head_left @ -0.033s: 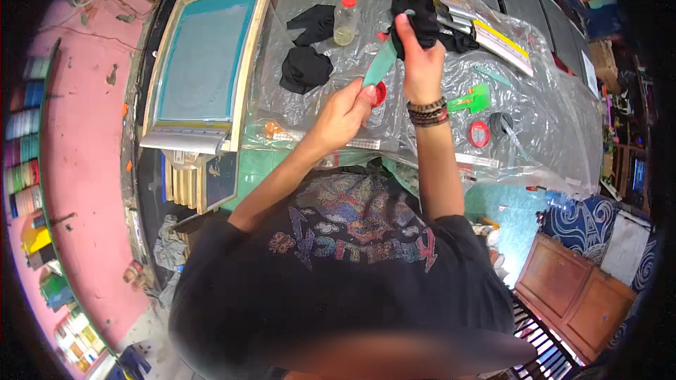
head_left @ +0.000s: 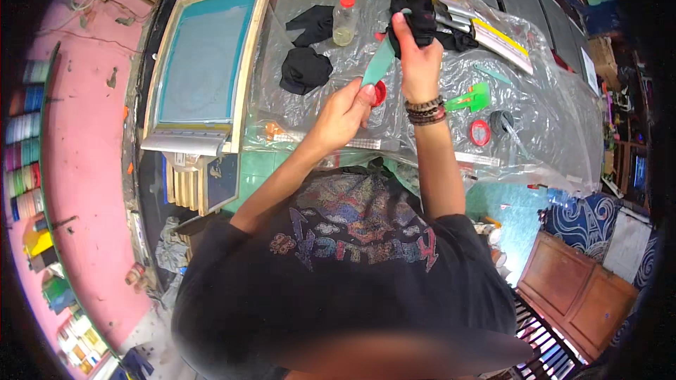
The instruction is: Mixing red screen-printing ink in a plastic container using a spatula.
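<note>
Plastic sheeting [head_left: 556,127] spreads right of the framed screen [head_left: 201,63]. Farther right of that screen, the right hand [head_left: 421,65] is clamped on black cloth [head_left: 424,17] that hides part of the green blade [head_left: 379,63] from my feed. The left hand [head_left: 339,115], nearer the screen, grips the blade's lower end, some fingers out of my sight. Between screen and cloth sits a capped bottle [head_left: 344,24]; the left hand partly blocks a red rim [head_left: 381,91].

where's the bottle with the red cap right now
In the head view, the bottle is at upper centre, left of the right hand, beside a black cloth.
</note>
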Tool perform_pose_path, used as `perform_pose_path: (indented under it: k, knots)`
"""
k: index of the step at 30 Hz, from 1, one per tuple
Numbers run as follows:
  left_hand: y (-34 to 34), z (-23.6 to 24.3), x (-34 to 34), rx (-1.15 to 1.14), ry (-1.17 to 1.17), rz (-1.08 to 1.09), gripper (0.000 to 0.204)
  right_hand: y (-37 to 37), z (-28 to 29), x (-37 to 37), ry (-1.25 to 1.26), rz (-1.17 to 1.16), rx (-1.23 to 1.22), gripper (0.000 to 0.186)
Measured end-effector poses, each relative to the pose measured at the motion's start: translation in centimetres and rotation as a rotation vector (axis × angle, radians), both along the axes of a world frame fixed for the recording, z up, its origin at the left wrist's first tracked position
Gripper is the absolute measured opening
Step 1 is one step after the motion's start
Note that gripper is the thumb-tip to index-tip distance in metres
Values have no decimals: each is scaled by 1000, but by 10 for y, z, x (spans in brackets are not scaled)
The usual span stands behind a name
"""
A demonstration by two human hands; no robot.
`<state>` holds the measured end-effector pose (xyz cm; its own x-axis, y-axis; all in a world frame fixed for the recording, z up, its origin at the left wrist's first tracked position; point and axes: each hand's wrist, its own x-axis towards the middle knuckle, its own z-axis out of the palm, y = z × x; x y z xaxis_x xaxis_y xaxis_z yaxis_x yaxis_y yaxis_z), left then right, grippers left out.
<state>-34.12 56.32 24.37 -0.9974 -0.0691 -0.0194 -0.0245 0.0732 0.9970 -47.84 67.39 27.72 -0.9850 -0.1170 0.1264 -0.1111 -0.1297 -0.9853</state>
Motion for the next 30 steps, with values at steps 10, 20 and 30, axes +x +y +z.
perform_pose_path:
  k: [10, 20, 30]
  knots:
    - [-22, -10, 24, 613, -156, -127, 33, 61, 35, -65, 164, 68, 308, 30]
    - [-13, 0, 2, 902, -75, -125, 32, 27, 11, 27, 150, 358, 419, 36]
    - [6, -2, 9, 928, -223, -224, 34, 30, 21, 2, 307, 146, 529, 37]
